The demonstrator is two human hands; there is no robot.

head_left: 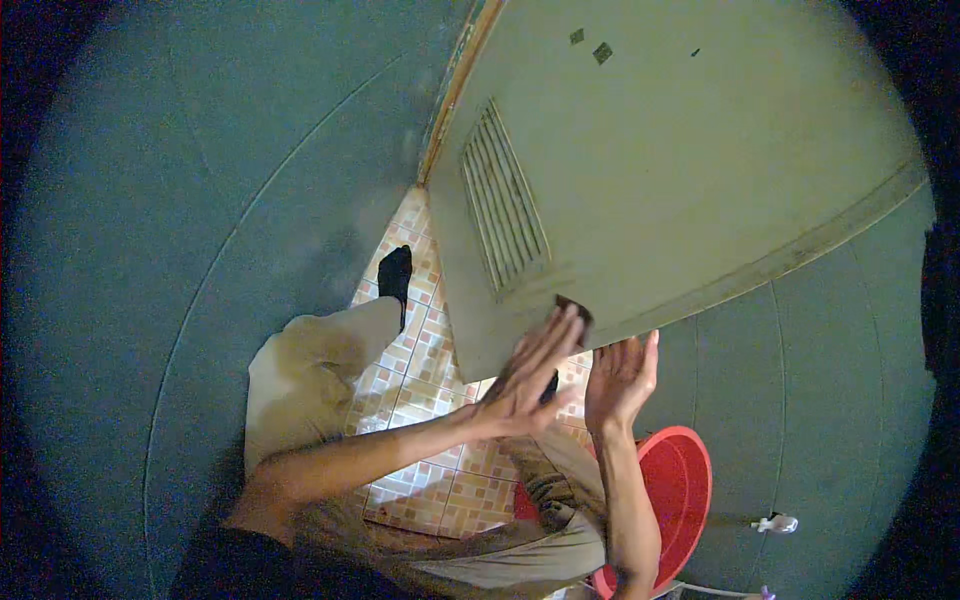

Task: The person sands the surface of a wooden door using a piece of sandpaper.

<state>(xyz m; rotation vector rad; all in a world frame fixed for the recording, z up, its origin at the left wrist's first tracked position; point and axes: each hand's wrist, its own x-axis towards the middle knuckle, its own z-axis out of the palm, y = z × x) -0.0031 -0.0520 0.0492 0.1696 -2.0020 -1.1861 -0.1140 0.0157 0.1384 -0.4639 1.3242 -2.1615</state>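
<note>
My left hand reaches across to a pale green door, its fingers stretched over a small dark scouring pad pressed against the door's face, below the louvred vent. Hand and pad are a little blurred. At the door's long edge, my right hand is palm up with the thumb apart; its fingers meet the edge and their tips are partly hidden behind it.
A red plastic basin stands right of my right forearm. Green walls rise on both sides. Patterned tiles cover the floor, with my legs in beige trousers and a black slipper over them. A white wall fitting is at right.
</note>
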